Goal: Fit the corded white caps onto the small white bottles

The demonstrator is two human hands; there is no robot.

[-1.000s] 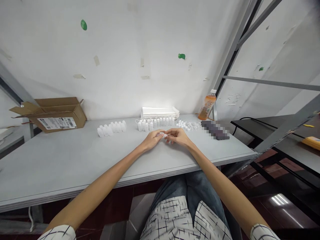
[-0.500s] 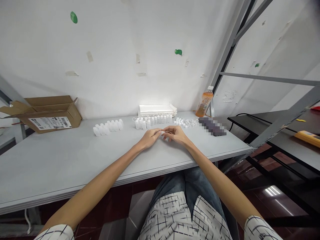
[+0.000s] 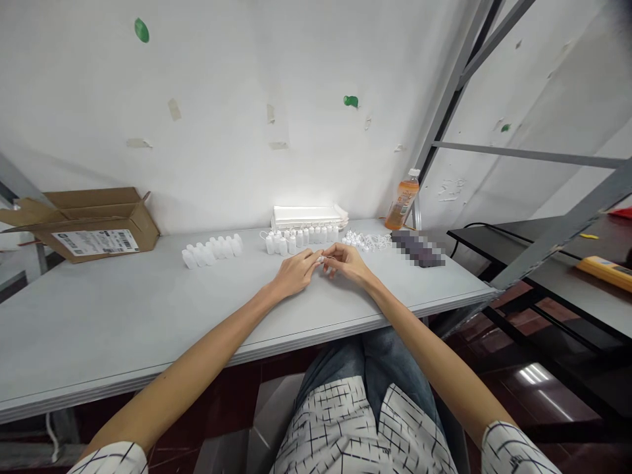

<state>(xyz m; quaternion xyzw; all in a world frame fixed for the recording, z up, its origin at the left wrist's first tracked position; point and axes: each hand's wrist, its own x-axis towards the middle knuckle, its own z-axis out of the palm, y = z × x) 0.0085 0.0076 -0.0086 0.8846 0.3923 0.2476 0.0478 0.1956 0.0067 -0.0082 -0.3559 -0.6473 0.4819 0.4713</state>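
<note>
My left hand [image 3: 294, 272] and my right hand [image 3: 346, 262] meet over the middle of the grey table [image 3: 123, 316], fingertips pinched together on a small white piece [image 3: 320, 260] held between them. Just beyond my hands stands a row of small white bottles [image 3: 302, 238]. A second row of white bottles [image 3: 212, 250] lies further left. A heap of small white caps [image 3: 368, 241] sits to the right of the bottles.
A stack of white sheets [image 3: 309, 216] lies against the wall. An orange drink bottle [image 3: 403, 201] stands at the back right beside a dark blurred object [image 3: 419, 249]. An open cardboard box [image 3: 89, 224] sits at the far left. A metal rack [image 3: 543, 224] stands to the right.
The view has shifted a little; my hands stay together on the small white piece, with only slight finger movement.
</note>
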